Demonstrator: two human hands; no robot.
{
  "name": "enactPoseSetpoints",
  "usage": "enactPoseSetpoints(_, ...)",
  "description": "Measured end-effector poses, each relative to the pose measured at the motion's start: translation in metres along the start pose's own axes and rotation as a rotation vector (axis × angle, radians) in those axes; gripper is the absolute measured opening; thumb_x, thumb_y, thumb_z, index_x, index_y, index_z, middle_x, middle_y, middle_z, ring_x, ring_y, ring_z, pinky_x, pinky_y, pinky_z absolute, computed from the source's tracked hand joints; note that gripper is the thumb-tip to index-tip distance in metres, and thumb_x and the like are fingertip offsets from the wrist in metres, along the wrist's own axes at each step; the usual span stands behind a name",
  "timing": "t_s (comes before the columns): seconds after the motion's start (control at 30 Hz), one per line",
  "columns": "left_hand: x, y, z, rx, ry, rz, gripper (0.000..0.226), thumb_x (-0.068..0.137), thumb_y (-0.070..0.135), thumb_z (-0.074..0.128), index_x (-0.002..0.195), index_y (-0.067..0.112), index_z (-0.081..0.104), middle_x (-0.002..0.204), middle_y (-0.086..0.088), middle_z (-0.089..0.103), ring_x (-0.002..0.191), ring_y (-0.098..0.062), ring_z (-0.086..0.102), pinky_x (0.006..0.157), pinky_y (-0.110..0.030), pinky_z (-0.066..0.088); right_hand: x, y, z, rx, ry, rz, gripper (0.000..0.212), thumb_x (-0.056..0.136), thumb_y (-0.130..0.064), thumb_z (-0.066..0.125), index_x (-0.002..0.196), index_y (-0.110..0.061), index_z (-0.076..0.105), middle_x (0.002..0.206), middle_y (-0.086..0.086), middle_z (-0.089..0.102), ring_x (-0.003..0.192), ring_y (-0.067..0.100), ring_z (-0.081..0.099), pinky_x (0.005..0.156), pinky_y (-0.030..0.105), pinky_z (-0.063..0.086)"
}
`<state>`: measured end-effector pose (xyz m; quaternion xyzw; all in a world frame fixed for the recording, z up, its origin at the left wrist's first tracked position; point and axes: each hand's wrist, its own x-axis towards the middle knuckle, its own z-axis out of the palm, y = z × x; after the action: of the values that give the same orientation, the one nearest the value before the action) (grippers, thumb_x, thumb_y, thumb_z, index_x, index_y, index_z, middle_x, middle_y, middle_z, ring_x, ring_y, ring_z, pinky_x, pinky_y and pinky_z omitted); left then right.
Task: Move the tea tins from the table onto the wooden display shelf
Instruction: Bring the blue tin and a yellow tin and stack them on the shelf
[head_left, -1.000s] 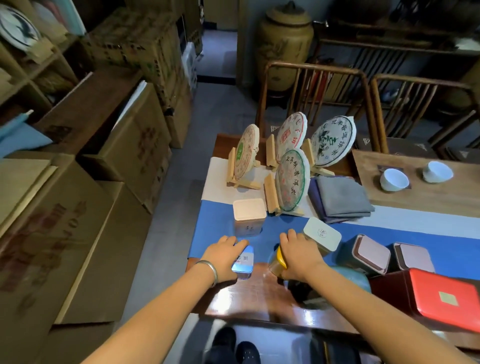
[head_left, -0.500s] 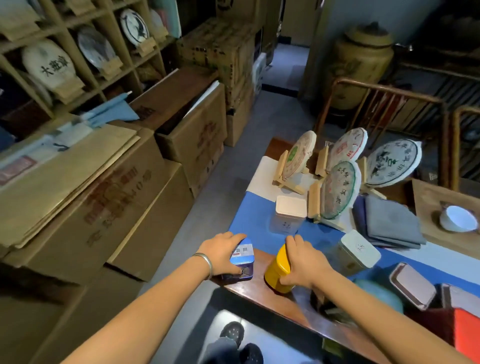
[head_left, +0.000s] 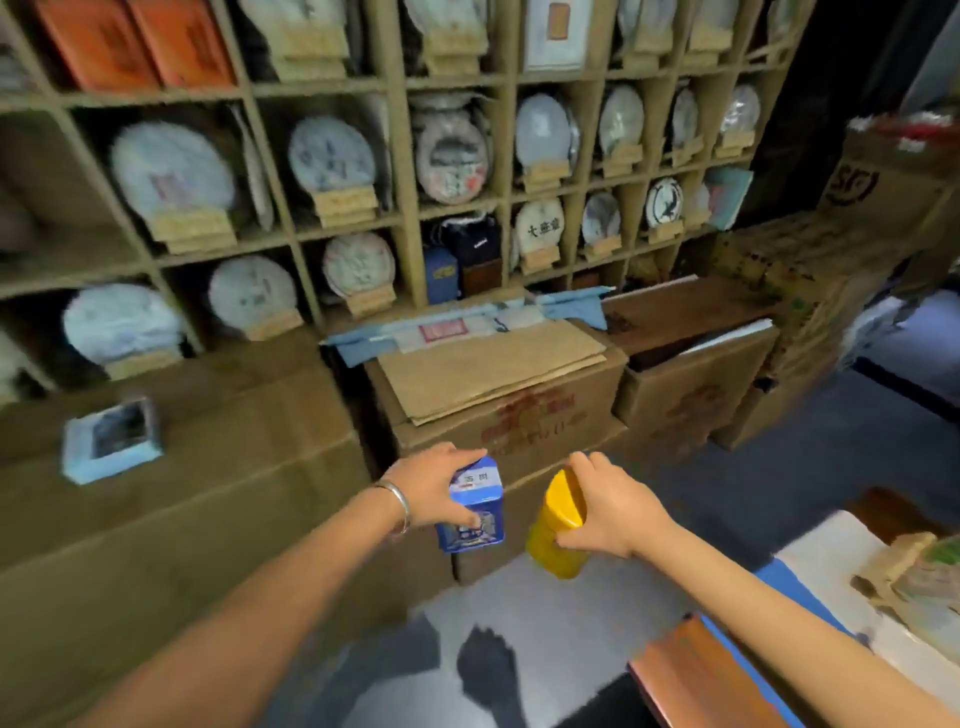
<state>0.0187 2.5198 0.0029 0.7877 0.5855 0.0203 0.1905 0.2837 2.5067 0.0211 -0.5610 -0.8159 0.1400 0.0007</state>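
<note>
above the floor, off the table (head_left: 727, 670) | left hand (head_left: 434, 491) grips blue tin (head_left: 475, 512), right hand (head_left: 605, 512) grips yellow tin (head_left: 553, 530) | view swung to wooden display shelf (head_left: 400, 156); carry under way

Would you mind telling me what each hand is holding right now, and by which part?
The left hand grips the blue tin around its lid end; the right hand grips the yellow tin around its upper part.

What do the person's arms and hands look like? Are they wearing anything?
Both forearms are bare, with no sleeves in view and no gloves. The left hand has a thin silver bangle round its wrist. The right hand has nothing on its wrist, and I can see no rings, though the picture is a bit blurry.
</note>
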Motion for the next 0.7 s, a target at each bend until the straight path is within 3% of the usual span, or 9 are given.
enactPoseSetpoints(0.17, -0.070, -0.107, -0.094, -0.008, 0.146, -0.131, 0.094, 0.067, 0.059, 0.074, 0.146, 0.031, 0.034, 0.121, -0.003, 0.054, 0.109, -0.024, 0.054, 0.090, -0.036, 0.046, 0.081, -0.132, -0.044, 0.058, 0.043, -0.208, 0.107, 0.060, -0.063, 0.074, 0.144, -0.019, 0.026, 0.133, 0.006, 0.045, 0.119, 0.027, 0.050, 0.088, 0.035, 0.045)
enactPoseSetpoints(0.3, -0.129, -0.182, -0.178, 0.049, 0.193, -0.219, 0.091, 0.066, 0.061, 0.073, 0.143, 0.028, 0.038, 0.126, 0.001, 0.056, 0.108, -0.020, 0.056, 0.085, -0.031, 0.047, 0.140, -0.237, -0.082, 0.087, 0.025, -0.374, 0.108, 0.061, -0.060, 0.078, 0.146, -0.018, 0.026, 0.138, 0.009, 0.043, 0.122, 0.028, 0.048, 0.086, 0.029, 0.040)
enactPoseSetpoints(0.43, -0.187, -0.233, -0.265, 0.027, 0.268, -0.299, 0.085, 0.065, 0.057, 0.078, 0.137, 0.027, 0.045, 0.126, 0.006, 0.057, 0.110, -0.017, 0.057, 0.090, -0.031, 0.048, 0.184, -0.331, -0.129, 0.062, 0.029, -0.533, 0.108, 0.060, -0.065, 0.077, 0.146, -0.025, 0.026, 0.138, 0.004, 0.040, 0.123, 0.026, 0.046, 0.094, 0.036, 0.044)
enactPoseSetpoints(0.57, -0.234, -0.265, -0.336, 0.047, 0.358, -0.377, 0.071, 0.064, 0.052, 0.081, 0.122, 0.019, 0.056, 0.111, 0.002, 0.067, 0.094, -0.019, 0.064, 0.081, -0.033, 0.053, 0.213, -0.410, -0.177, 0.084, 0.090, -0.644, 0.105, 0.057, -0.066, 0.078, 0.143, -0.029, 0.029, 0.132, -0.002, 0.039, 0.119, 0.022, 0.047, 0.087, 0.030, 0.042)
enactPoseSetpoints(0.7, -0.263, -0.292, -0.393, 0.078, 0.436, -0.436, 0.069, 0.061, 0.055, 0.080, 0.116, 0.018, 0.059, 0.103, 0.003, 0.068, 0.089, -0.017, 0.065, 0.081, -0.038, 0.055, 0.240, -0.476, -0.222, 0.062, 0.138, -0.729, 0.104, 0.058, -0.064, 0.080, 0.142, -0.026, 0.033, 0.135, 0.002, 0.040, 0.119, 0.022, 0.045, 0.095, 0.034, 0.044)
